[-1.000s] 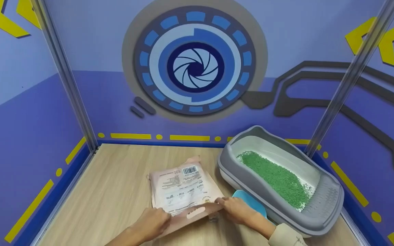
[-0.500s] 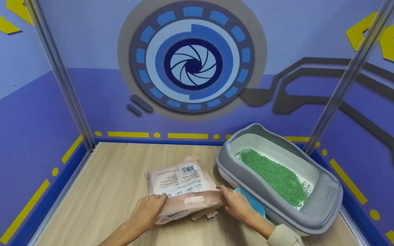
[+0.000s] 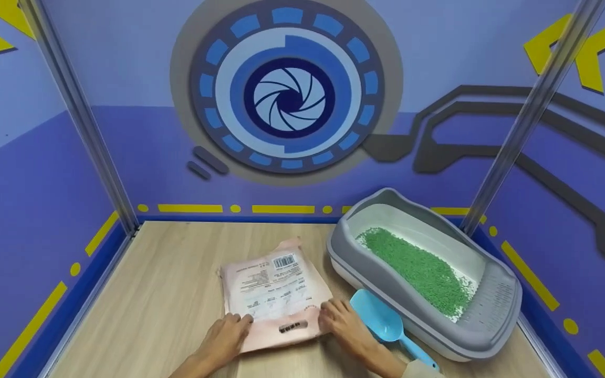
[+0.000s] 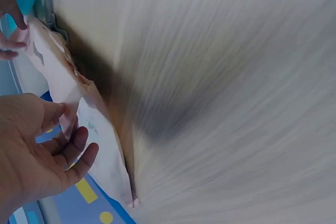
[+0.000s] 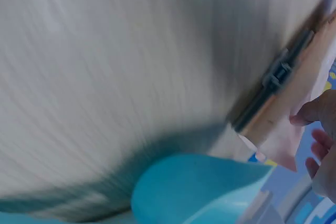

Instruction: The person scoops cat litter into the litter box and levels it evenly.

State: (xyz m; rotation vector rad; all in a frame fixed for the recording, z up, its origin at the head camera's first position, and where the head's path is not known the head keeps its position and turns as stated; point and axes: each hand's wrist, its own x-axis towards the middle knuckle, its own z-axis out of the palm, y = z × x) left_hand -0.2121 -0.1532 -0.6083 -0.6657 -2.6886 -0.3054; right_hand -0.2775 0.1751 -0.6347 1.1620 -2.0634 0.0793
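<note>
A pink and white printed bag [image 3: 266, 286] lies flat on the table, its handle slot facing me. My left hand [image 3: 225, 335] pinches the near left edge between thumb and fingers. At the near right corner, my right hand [image 3: 347, 326] pinches the other side of that edge. In the right wrist view a dark, bar-like clip [image 5: 275, 77] shows against the bag's underside by the table; whether it is fastened, I cannot tell. A light blue scoop [image 3: 378, 317] lies just right of my right hand.
A grey and white litter box [image 3: 350, 252] stands at the right, angled across the table. Green pellets [image 3: 415, 268] cover much of its floor. Blue-purple panels [image 3: 139, 163] wall in the wooden table [image 3: 176, 273] at the back and sides.
The bag's near flap was folded up over the print half a second ago and now lies lowered toward me. Both hands have come down with it. More of the scoop shows now.
</note>
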